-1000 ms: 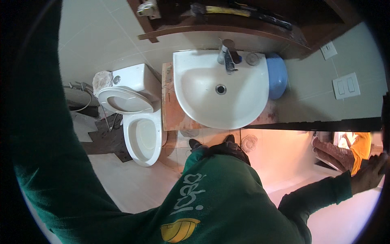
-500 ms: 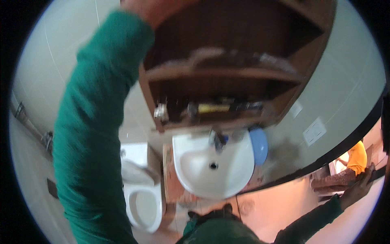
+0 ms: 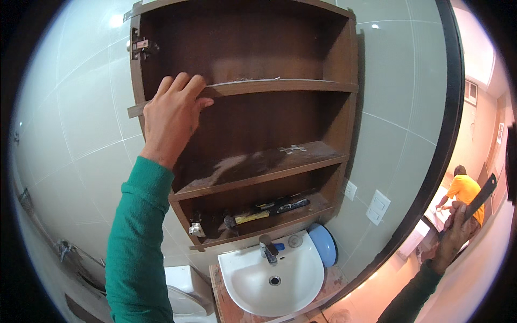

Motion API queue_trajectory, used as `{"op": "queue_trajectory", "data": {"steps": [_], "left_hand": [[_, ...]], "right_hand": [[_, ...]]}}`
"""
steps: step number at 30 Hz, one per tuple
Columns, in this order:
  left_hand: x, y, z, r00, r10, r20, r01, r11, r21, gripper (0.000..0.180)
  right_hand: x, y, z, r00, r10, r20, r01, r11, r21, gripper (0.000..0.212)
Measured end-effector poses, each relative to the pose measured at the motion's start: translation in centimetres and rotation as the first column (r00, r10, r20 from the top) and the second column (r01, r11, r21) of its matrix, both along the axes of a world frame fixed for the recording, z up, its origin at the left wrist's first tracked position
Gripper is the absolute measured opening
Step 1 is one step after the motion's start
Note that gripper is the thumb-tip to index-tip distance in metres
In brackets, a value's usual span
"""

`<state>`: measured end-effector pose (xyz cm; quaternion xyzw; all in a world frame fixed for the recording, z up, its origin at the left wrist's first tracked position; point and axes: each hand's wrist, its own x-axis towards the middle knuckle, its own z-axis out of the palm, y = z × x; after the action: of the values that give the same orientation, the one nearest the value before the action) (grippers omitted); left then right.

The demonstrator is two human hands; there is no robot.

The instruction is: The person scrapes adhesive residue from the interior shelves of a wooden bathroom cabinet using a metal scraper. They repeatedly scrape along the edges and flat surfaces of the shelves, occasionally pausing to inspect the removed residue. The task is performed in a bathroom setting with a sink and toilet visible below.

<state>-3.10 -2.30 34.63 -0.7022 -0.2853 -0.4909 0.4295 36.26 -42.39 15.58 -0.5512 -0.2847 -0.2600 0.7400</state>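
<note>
Dark brown wood all over this wall cabinet, no doors on it, and the left hand is up at the left end of the top shelf, fingers curled over its front edge, so it's gripping the board itself. That shelf looks tilted, its left end poking out past the cabinet's side wall, so I'd say keep it level and steady it near the side before shifting it. The right hand is way off by the doorway, wrapped around a flat dark bar.

Middle shelf is dusty with a few small bits at its right end. On the bottom shelf there's a hammer and a couple of other tools. The white sink sits right under the cabinet, with a blue basin at its right edge, so anything dropped lands there. Another person in an orange shirt is in the next room.
</note>
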Motion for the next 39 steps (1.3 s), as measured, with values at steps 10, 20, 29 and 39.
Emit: {"op": "queue_trajectory", "data": {"steps": [10, 20, 29, 39], "left_hand": [[-0.7, 0.0, 0.0, 1.000, -0.002, -0.015, 0.003, 0.999, 0.033, 0.030], [-0.8, 0.9, 0.0, 0.999, -0.017, -0.034, 0.018, 0.999, 0.041, 0.029], [0.0, 1.2, 0.4, 0.997, -0.045, -0.059, 0.049, 0.997, 0.053, 0.045], [1.1, 2.2, 1.1, 0.977, -0.145, -0.153, 0.151, 0.988, 0.031, 0.035]], "right_hand": [[-0.7, 2.0, 1.2, 0.982, -0.164, 0.094, 0.175, 0.977, -0.119, 0.026], [6.3, 2.7, 7.5, 0.840, -0.534, 0.096, 0.540, 0.809, -0.232, 0.060], [11.2, 5.3, 12.6, 0.653, -0.683, 0.329, 0.750, 0.643, -0.155, 0.076], [8.7, 7.7, 12.3, 0.719, -0.606, 0.339, 0.678, 0.719, -0.152, 0.075]]}}
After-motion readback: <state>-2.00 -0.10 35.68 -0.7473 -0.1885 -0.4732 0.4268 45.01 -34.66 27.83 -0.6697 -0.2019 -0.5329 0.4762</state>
